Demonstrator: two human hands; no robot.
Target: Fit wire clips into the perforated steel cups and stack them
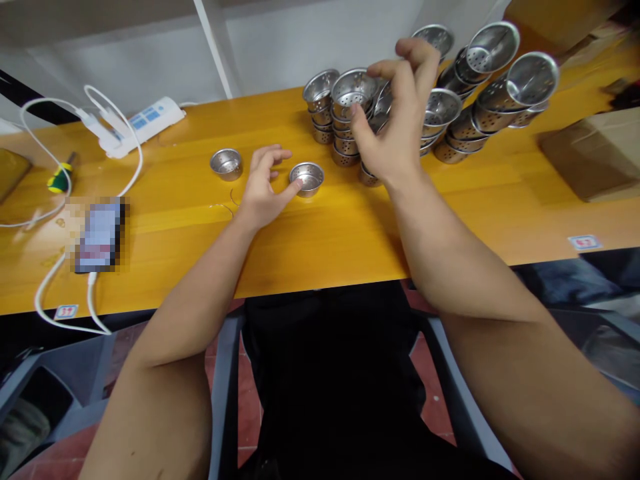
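Observation:
My left hand (265, 183) is over the table between two small perforated metal cups, fingers apart. Its thumb reaches to the rim of the right cup (307, 180); whether it touches cannot be made out. The left cup (227, 165) stands upright on its own, just left of the hand. Raised in front of the stacked perforated metal cups (354, 93), my right hand (397, 110) has its thumb and fingers spread with nothing between them. It hides part of the stacks behind it. More stacks (493, 100) lean to the right of this hand.
On the left of the yellow wooden table (320, 247) lie a phone (100, 233) on a white cable, a screwdriver (61, 177) and a white power strip (145, 127). A cardboard box (595, 157) sits at the right. Behind the table rises a pale wall.

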